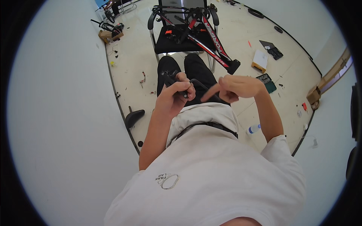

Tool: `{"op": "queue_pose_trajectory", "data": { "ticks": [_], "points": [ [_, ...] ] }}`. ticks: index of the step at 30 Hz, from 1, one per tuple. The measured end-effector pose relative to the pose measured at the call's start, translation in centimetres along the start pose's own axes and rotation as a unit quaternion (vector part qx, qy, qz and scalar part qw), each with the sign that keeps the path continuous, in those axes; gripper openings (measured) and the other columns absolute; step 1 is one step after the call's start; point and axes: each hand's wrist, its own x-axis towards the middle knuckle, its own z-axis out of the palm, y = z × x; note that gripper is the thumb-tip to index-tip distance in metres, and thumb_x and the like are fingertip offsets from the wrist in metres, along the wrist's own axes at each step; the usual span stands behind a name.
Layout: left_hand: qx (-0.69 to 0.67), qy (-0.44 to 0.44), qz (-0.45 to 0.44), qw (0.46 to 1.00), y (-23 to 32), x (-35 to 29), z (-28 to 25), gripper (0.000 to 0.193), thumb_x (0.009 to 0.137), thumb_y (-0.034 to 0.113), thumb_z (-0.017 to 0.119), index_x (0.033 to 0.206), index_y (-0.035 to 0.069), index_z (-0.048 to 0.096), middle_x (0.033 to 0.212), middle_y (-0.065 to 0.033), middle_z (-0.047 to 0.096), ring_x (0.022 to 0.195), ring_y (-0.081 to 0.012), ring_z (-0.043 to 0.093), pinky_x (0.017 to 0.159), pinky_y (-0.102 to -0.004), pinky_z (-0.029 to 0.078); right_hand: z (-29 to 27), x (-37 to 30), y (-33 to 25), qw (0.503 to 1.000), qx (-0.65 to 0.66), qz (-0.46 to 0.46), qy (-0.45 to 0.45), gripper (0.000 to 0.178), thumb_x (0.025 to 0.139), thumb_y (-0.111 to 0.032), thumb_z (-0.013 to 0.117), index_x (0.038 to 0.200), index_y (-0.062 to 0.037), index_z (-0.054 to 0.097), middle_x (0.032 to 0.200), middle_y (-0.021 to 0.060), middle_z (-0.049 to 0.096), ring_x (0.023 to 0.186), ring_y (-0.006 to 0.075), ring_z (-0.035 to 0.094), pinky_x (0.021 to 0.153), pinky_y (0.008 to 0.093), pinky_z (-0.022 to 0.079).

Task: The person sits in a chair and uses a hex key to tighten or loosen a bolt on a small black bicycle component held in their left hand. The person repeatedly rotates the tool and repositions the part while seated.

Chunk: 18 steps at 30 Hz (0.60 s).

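Note:
My left hand [176, 96] is closed around a small black bicycle part [169, 78] above my lap; its exact kind is partly hidden by my fingers. A thin, bent dark rod [200, 84], shaped like a hex key, runs from beside that part toward my right hand [234, 88]. The right index finger stretches across the rod, smeared by motion, while the other fingers curl under the palm. Whether they grip the rod is hidden. Ahead, a black, red and white bicycle frame [213, 35] lies across the seat of a black chair [166, 45].
On the floor at left lies a bicycle saddle [134, 117], beside the wall. To the right are an open green tool case [267, 82], a white and orange box [259, 60], a dark case [274, 51] and a water bottle [253, 129]. A tyre [256, 13] lies far right.

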Motion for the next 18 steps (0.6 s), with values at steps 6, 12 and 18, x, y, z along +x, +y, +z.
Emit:
{"op": "queue_pose_trajectory", "data": {
  "ticks": [6, 12, 18],
  "points": [
    [-0.002, -0.036, -0.072, 0.997, -1.2, 0.0, 1.0, 0.013, 0.081, 0.001, 0.060, 0.081, 0.005, 0.048, 0.067, -0.0098, 0.056, 0.059, -0.0192, 0.054, 0.056, -0.0313, 0.042, -2.1, 2.2, -1.5, 0.994, 0.026, 0.008, 0.101, 0.097, 0.088, -0.077, 0.005, 0.134, -0.0061, 0.054, 0.047, -0.0026, 0.031, 0.039, 0.0089, 0.022, 0.041, 0.0252, 0.017],
    [-0.014, 0.059, -0.077, 0.995, -0.6, 0.1, 0.7, 0.014, 0.081, 0.002, 0.060, 0.080, 0.007, 0.047, 0.066, -0.0086, 0.057, 0.061, -0.0185, 0.054, 0.056, -0.0297, 0.041, -1.7, 0.7, -2.5, 0.987, 0.036, -0.132, -0.089, 0.105, 0.088, -0.076, 0.002, 0.124, 0.0026, 0.059, 0.044, -0.0032, 0.032, 0.035, 0.0057, 0.027, 0.035, 0.0218, 0.020],
    [-0.052, -0.010, -0.061, 0.997, -0.1, 0.1, 0.0, 0.016, 0.082, 0.002, 0.058, 0.080, 0.009, 0.044, 0.065, -0.0079, 0.055, 0.060, -0.0180, 0.052, 0.058, -0.0297, 0.039, -2.0, 0.0, -2.3, 0.988, -0.125, 0.095, 0.010, 0.083, 0.096, -0.066, 0.014, 0.120, -0.0051, 0.065, 0.047, 0.0014, 0.043, 0.045, 0.0129, 0.037, 0.049, 0.0276, 0.033]
  ]
}}
